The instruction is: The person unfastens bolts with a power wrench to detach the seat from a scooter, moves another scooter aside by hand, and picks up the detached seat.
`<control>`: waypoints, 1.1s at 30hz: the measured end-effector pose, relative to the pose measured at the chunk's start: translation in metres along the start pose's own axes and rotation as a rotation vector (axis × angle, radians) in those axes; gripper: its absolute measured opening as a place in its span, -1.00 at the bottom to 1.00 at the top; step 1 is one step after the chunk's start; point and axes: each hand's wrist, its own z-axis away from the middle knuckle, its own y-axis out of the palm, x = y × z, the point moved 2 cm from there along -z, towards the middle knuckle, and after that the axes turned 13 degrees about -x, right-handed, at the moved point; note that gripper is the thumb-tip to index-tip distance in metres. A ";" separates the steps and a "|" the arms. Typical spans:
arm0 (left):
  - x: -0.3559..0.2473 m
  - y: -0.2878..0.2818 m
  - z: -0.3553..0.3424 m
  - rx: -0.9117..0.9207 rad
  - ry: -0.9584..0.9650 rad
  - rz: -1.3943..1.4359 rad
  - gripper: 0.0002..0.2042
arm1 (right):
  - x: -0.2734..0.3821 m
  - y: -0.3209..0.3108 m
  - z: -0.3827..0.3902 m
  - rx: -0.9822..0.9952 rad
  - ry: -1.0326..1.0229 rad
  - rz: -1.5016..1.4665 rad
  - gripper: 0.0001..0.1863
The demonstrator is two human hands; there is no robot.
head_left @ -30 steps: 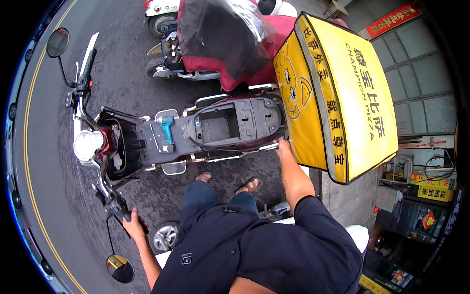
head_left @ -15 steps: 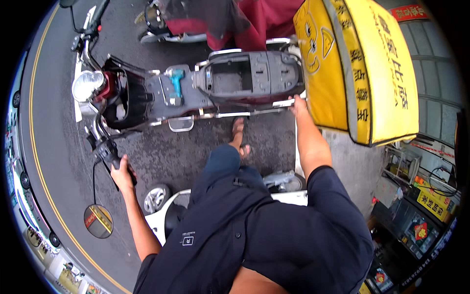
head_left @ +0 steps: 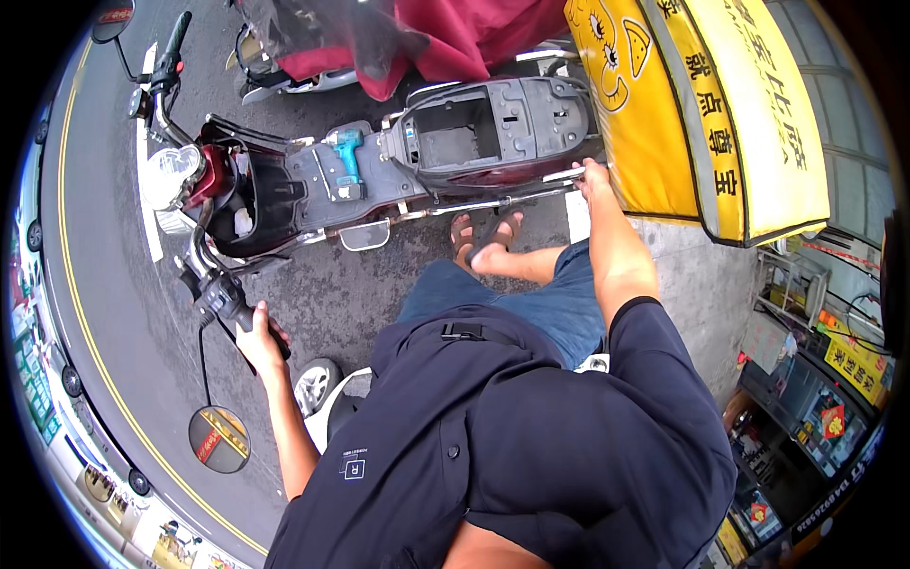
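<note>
A scooter point(head_left: 318, 204) stands crosswise in front of me with its seat off, so the black storage well point(head_left: 457, 131) shows. My left hand point(head_left: 260, 339) is closed around the near handlebar grip point(head_left: 245, 318). At the rear, the fingers of my right hand point(head_left: 594, 176) close on the silver grab rail point(head_left: 561, 175), beside a big yellow delivery box point(head_left: 649, 123). On the floorboard lies a teal cordless drill point(head_left: 349, 163), with a thin metal rod point(head_left: 328, 173) next to it. Neither hand touches the drill.
Beyond the scooter is another one under a dark red cover point(head_left: 455, 38). A white scooter point(head_left: 351, 387) stands close at my legs. The road point(head_left: 104, 256) runs along the left. A metal rack point(head_left: 791, 284) and a shopfront point(head_left: 825, 408) are at the right.
My feet have shifted, and one sandalled foot now shows farther right. The scooter has turned slightly in view, its rear higher and its near handlebar lower. Both hands keep their holds.
</note>
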 end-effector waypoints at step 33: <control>-0.008 -0.033 -0.009 -0.070 -0.184 -0.136 -0.80 | -0.013 -0.013 0.025 -0.093 0.281 -0.409 -0.91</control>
